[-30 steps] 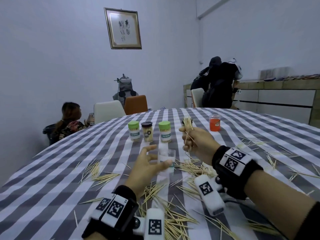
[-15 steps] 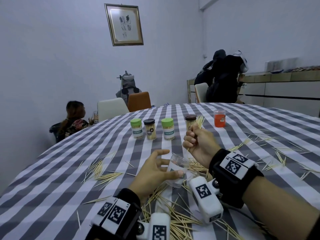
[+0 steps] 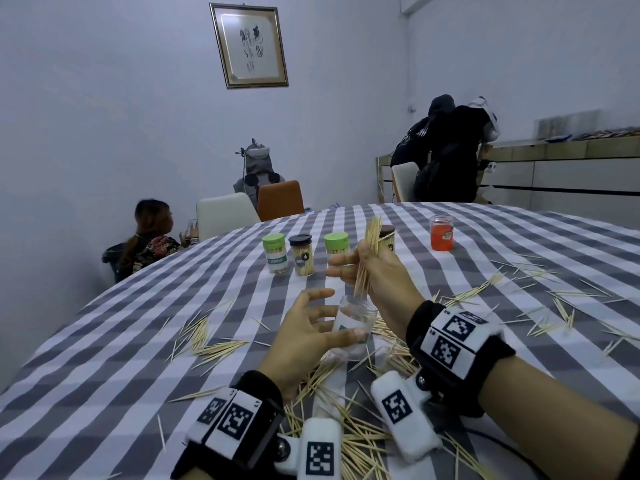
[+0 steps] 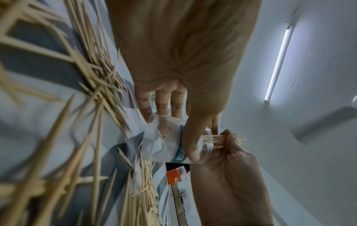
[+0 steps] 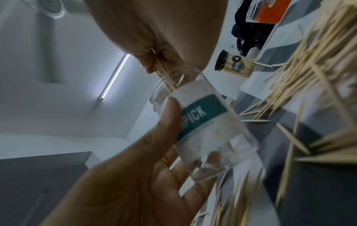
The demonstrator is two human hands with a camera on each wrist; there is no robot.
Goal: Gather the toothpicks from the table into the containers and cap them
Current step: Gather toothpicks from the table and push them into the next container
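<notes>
My left hand [image 3: 311, 327] holds a clear uncapped toothpick container [image 3: 355, 323] with a teal label, tilted, just above the striped table [image 3: 121, 358]. The container [image 4: 170, 143] shows between thumb and fingers in the left wrist view, and its label [image 5: 203, 116] reads clearly in the right wrist view. My right hand [image 3: 374, 271] grips a bundle of toothpicks [image 3: 369, 258] right above the container mouth; the lower tips [image 5: 168, 79] reach into the opening. Loose toothpicks [image 3: 346, 410] lie in piles on the cloth below both hands.
Several capped containers [image 3: 301, 254] stand in a row behind my hands, with an orange jar [image 3: 441, 237] to the right. More toothpicks [image 3: 207, 341] lie scattered left and right [image 3: 554, 306]. People and chairs are beyond the far table edge.
My right hand has lifted the toothpick bundle and brought its tips down to the container mouth. My left hand has raised and tilted the container toward it.
</notes>
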